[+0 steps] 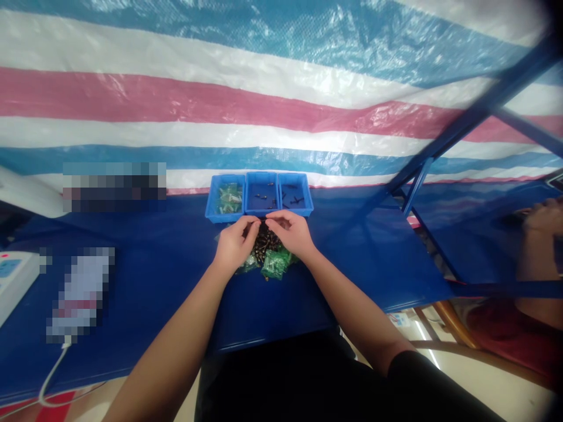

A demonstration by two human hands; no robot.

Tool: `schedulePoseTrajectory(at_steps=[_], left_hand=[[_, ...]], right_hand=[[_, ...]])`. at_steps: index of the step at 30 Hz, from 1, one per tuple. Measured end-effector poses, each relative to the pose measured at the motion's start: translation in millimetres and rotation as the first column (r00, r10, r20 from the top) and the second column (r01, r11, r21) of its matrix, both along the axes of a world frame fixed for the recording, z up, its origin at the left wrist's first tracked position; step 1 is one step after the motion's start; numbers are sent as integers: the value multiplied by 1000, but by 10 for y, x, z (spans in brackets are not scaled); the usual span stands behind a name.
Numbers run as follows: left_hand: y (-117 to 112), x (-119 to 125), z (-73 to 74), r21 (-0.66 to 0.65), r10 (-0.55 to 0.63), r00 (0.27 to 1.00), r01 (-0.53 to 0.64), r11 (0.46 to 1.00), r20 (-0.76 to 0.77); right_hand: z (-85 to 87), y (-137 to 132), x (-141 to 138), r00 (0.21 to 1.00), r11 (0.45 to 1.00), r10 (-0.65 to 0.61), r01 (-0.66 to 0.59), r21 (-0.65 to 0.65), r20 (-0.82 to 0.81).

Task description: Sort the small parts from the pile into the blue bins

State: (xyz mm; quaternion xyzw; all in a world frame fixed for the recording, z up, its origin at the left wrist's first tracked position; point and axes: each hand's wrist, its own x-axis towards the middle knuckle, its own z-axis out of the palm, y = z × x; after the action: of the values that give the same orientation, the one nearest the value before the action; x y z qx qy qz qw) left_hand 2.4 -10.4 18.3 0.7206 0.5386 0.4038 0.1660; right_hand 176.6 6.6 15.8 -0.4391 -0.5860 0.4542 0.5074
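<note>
Both my hands meet above a heap of small dark and brass-coloured parts (264,241) on the blue table. My left hand (237,237) is closed in a pinch, thumb against fingers; what it holds is too small to name. Close beside it, my right hand (291,231) pinches in the same way, its fingertips almost touching the left ones. Green-tinted clear plastic bags (276,264) lie around the near side of the heap. Just beyond my hands stand a left blue bin (211,202) with small clear packets, a middle blue bin (259,183) and a right blue bin (295,183) with a few dark pieces.
A pixelated phone-like object (83,287) with a white cable (50,375) lies at left, near a white device (15,281). A blue metal frame (422,176) stands at right. Beyond it another person's hand (545,217) is visible. A striped tarp (220,105) hangs behind the table.
</note>
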Motion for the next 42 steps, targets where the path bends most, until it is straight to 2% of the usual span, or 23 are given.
schedulePoseTrajectory(at_steps=[10, 15, 23, 34, 42], left_hand=[[15, 4, -33, 23, 51, 999, -51, 998, -18], [12, -3, -38, -10, 39, 999, -39, 999, -9], [-4, 5, -21, 3, 35, 999, -35, 999, 12], [4, -2, -21, 9, 24, 1000, -24, 1000, -18], [-4, 5, -27, 19, 15, 1000, -15, 1000, 6]], right_hand=[[-24, 17, -16, 999, 999, -9, 7, -45, -38], [-1, -4, -17, 999, 999, -1, -1, -48, -53], [-18, 18, -19, 994, 998, -18, 12, -63, -105], [-26, 15, -11, 998, 999, 3, -6, -53, -68], [-33, 29, -12, 992, 997, -12, 2, -76, -127]])
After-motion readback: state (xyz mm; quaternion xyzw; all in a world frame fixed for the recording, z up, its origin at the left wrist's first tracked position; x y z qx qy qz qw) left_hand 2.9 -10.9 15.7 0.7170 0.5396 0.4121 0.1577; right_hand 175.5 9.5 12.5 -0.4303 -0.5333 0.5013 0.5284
